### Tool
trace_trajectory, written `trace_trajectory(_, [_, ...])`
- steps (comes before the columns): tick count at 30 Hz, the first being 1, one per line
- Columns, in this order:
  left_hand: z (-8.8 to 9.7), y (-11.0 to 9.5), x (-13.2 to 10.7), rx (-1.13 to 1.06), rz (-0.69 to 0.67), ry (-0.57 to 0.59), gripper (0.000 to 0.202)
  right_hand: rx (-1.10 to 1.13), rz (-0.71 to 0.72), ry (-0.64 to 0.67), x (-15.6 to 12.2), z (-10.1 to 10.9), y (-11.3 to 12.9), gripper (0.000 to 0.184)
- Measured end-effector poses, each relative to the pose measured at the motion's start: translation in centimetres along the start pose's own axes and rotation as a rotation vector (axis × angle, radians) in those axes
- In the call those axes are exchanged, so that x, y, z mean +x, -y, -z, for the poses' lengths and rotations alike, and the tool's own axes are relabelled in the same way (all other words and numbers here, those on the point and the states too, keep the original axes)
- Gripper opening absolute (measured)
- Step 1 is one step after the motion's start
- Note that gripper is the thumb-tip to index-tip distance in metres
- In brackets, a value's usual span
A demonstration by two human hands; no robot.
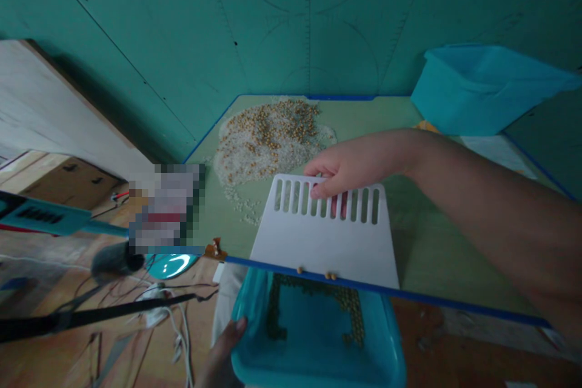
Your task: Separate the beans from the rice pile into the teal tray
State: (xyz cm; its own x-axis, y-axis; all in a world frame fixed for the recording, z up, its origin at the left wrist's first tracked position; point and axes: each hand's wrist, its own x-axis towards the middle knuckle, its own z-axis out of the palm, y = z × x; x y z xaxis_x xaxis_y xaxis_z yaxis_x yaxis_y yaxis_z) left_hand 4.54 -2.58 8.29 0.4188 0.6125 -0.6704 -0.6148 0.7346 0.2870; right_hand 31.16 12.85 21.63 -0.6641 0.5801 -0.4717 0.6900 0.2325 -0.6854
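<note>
My right hand [352, 165] grips the slotted top edge of a white plastic scraper [318, 242], fingers curled over it; the scraper lies flat on the green table [422, 242] with its lower edge at the blue front rim. A few yellow beans [330, 276] sit at that edge. My left hand [225, 351] holds the left rim of a blue plastic tub [313, 345] below the table's edge; beans lie inside it. A pile of white rice mixed with yellow beans [268, 139] is spread on the table beyond the scraper.
A second blue tub [482, 88] stands at the table's far right. Teal wall panels rise behind the table. Left of the table are a wooden board, a cardboard box, cables on the floor and a blue-handled tool [45, 218].
</note>
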Motion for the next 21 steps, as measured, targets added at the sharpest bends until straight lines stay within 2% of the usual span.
trace_trajectory(2, [0.3, 0.3, 0.2, -0.001, 0.017, -0.010, 0.016, -0.073, 0.008, -0.046, -0.6, -0.2, 0.9, 0.019])
trace_trajectory(5, [0.8, 0.6, 0.4, -0.002, 0.025, 0.025, 0.025, -0.133, 0.023, -0.090, -1.4, -0.5, 2.2, 0.015])
trace_trajectory(8, [1.0, 0.6, 0.5, 0.000, 0.044, 0.059, 0.024, -0.159, 0.043, -0.115, -1.9, -0.7, 2.9, 0.012])
trace_trajectory(12, [0.8, 0.5, 0.4, -0.004, 0.043, 0.058, 0.020, -0.182, 0.062, -0.146, -1.8, -0.8, 2.9, 0.011])
trace_trajectory(18, [0.5, 0.4, 0.3, 0.003, -0.002, 0.004, 0.018, -0.137, 0.076, -0.101, -1.7, -0.9, 2.9, 0.013])
trace_trajectory(21, [0.7, 0.3, 0.2, -0.005, -0.015, 0.004, 0.019, -0.063, 0.054, -0.174, -2.5, -0.3, 2.8, 0.015])
